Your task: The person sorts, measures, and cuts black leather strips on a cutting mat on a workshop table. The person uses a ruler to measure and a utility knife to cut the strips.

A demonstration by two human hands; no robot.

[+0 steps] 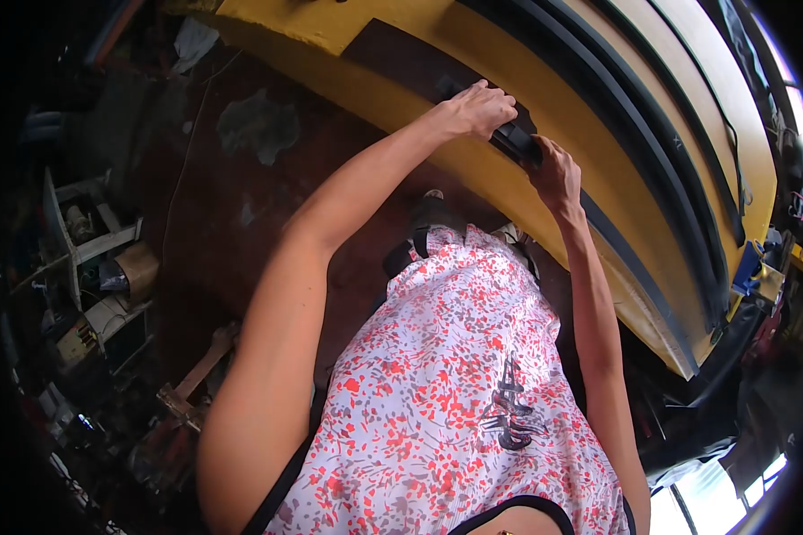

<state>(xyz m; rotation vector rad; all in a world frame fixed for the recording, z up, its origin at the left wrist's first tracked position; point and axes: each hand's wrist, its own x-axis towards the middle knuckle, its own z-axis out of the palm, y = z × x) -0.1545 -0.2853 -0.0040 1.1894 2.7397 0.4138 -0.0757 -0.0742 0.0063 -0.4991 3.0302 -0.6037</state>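
My left hand (484,109) is closed at the near edge of a yellow-topped bench (321,89), fingers curled over a short black bar-like piece (514,141). My right hand (558,176) grips the other end of this piece, a little nearer to me. Its exact kind does not show, since both hands cover much of it. Under and beyond my left hand lies a dark brown flat strip (401,55) along the bench edge. A grey-black strip (638,276) runs on along the edge past my right hand.
Long black strips (633,134) lie lengthwise on the bench, with a thin black cord (732,169) farther over. A blue object (748,266) sits at the bench's right end. A wooden rack (103,245) with odds and ends and a wooden piece (207,366) stand at left.
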